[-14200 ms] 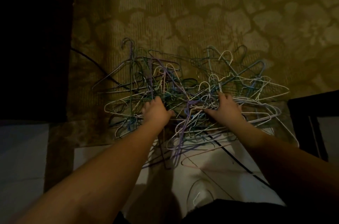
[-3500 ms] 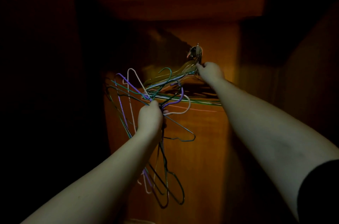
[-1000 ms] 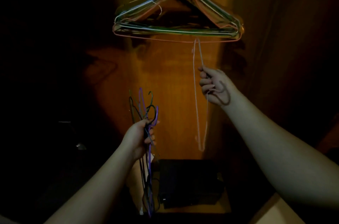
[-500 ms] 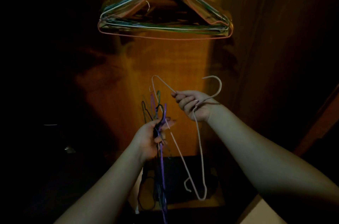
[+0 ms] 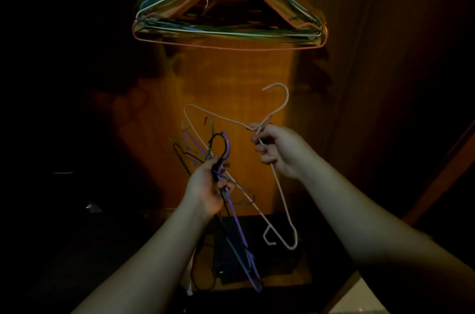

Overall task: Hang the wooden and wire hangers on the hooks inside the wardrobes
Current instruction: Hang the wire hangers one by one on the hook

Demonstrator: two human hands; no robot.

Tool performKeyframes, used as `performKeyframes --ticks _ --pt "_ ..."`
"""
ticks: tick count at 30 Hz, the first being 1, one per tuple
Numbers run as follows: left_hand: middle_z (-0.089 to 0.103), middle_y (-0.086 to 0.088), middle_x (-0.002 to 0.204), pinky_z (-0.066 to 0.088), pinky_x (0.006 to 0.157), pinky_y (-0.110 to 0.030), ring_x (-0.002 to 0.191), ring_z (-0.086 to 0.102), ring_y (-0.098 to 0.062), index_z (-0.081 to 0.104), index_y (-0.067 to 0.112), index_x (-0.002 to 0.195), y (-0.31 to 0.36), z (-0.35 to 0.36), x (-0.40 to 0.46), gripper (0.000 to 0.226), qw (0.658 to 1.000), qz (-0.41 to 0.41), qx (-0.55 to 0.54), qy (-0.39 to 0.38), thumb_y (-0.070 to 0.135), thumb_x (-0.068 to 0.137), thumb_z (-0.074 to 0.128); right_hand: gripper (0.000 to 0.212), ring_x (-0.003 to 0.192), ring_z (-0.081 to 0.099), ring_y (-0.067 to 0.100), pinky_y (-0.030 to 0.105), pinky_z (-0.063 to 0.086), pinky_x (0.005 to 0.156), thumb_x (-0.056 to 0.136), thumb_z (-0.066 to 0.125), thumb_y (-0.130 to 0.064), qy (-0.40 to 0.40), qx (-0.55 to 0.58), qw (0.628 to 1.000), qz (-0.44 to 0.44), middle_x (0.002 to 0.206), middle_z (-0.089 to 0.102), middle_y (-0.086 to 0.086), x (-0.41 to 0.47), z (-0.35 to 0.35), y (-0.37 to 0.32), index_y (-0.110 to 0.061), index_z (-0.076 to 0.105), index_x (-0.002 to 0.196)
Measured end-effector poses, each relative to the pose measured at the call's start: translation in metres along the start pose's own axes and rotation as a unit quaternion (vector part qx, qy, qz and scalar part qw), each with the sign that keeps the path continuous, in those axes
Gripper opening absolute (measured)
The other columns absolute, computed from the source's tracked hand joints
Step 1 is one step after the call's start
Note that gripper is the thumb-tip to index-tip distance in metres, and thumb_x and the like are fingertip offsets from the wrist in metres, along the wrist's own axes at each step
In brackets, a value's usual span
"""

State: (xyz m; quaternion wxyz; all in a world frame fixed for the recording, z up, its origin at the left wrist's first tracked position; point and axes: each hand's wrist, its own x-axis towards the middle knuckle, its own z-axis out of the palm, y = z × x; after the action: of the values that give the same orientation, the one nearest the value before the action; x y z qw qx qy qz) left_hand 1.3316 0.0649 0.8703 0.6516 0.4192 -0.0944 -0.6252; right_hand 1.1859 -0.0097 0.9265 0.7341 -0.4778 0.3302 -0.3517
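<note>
A pink wire hanger (image 5: 279, 185) is gripped by the right hand (image 5: 280, 151), a hanger bundle (image 5: 221, 156) by the left hand (image 5: 208, 190); snagging between them is likely.

No legible text, labels, brands, numbers or signs anywhere in view; scene too dim for fine print.
</note>
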Motion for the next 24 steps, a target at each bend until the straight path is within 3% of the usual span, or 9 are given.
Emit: performKeyframes --ticks 2,4,7,11,14,17,19,24 --pt "0.063 0.001 0.066 0.035 0.041 -0.02 0.033 0.03 -0.009 0.061 0.008 0.095 0.001 0.004 -0.003 0.021 0.999 0.011 0.028 0.014 0.022 0.101 0.047 0.017 0.06 0.042 0.01 0.018 0.025 0.043 0.101 0.044 -0.017 0.044 -0.146 0.986 -0.06 0.079 0.053 0.004 0.003 -0.001 -0.002 -0.01 0.058 0.108" --pt "0.063 -0.003 0.084 0.037 0.051 -0.025 0.037 0.034 -0.01 0.066 0.007 0.097 0.004 0.006 -0.005 0.023 0.999 0.01 0.048 0.021 0.021 0.1 0.047 0.025 0.062 0.046 0.015 0.024 0.032 0.048 0.103 0.043 -0.028 0.08 -0.298 0.944 -0.119 0.08 0.057 0.005 0.007 -0.003 -0.01 -0.011 0.061 0.105" --pt "0.067 -0.005 0.09 0.036 0.058 -0.029 0.037 0.037 -0.01 0.067 0.009 0.094 0.013 0.006 -0.007 0.024 0.998 0.011 0.046 0.038 0.02 0.1 0.046 0.028 0.058 0.049 0.011 0.025 0.037 0.055 0.105 0.037 -0.031 0.123 -0.421 0.881 -0.18 0.072 0.059 -0.004 0.011 -0.01 -0.031 -0.02 0.061 0.093" --pt "0.063 -0.001 0.071 0.037 0.045 -0.024 0.036 0.038 -0.01 0.06 0.009 0.091 0.025 0.012 -0.013 0.019 0.997 0.049 0.034 0.052 0.017 0.1 0.046 0.038 0.069 0.054 0.018 0.036 0.042 0.068 0.105 0.033 -0.034 0.162 -0.491 0.828 -0.215 0.074 0.058 -0.001 0.018 -0.017 -0.067 -0.016 0.062 0.087" --pt "0.056 -0.001 0.071 0.037 0.045 -0.025 0.037 0.036 -0.011 0.059 0.01 0.095 0.039 0.02 -0.018 0.015 0.993 0.088 0.045 0.061 0.016 0.1 0.046 0.037 0.074 0.056 0.019 0.036 0.042 0.071 0.105 0.034 -0.035 0.165 -0.52 0.802 -0.243 0.08 0.062 -0.001 0.022 -0.019 -0.097 -0.019 0.062 0.086" --pt "0.05 -0.001 0.069 0.037 0.043 -0.023 0.035 0.035 -0.01 0.058 0.01 0.091 0.057 0.036 -0.026 0.017 0.99 0.124 0.043 0.061 0.015 0.1 0.045 0.033 0.068 0.054 0.012 0.031 0.038 0.061 0.104 0.037 -0.032 0.161 -0.538 0.777 -0.283 0.084 0.067 0.0 0.026 -0.013 -0.126 -0.014 0.064 0.095" --pt "0.046 -0.001 0.065 0.035 0.043 -0.022 0.034 0.034 -0.009 0.056 0.01 0.085 0.072 0.05 -0.032 0.021 0.987 0.149 0.034 0.056 0.015 0.1 0.043 0.032 0.061 0.051 0.009 0.03 0.033 0.055 0.104 0.04 -0.032 0.169 -0.542 0.768 -0.296 0.078 0.065 -0.003 0.028 -0.006 -0.143 -0.013 0.062 0.09" --pt "0.043 -0.001 0.065 0.035 0.042 -0.021 0.033 0.034 -0.01 0.053 0.01 0.084 0.111 0.082 -0.045 0.021 0.979 0.197 0.031 0.038 0.019 0.101 0.043 0.032 0.062 0.049 0.002 0.032 0.029 0.059 0.103 0.041 -0.031 0.201 -0.535 0.748 -0.336 0.068 0.057 -0.012 0.038 0.014 -0.183 -0.017 0.059 0.082"
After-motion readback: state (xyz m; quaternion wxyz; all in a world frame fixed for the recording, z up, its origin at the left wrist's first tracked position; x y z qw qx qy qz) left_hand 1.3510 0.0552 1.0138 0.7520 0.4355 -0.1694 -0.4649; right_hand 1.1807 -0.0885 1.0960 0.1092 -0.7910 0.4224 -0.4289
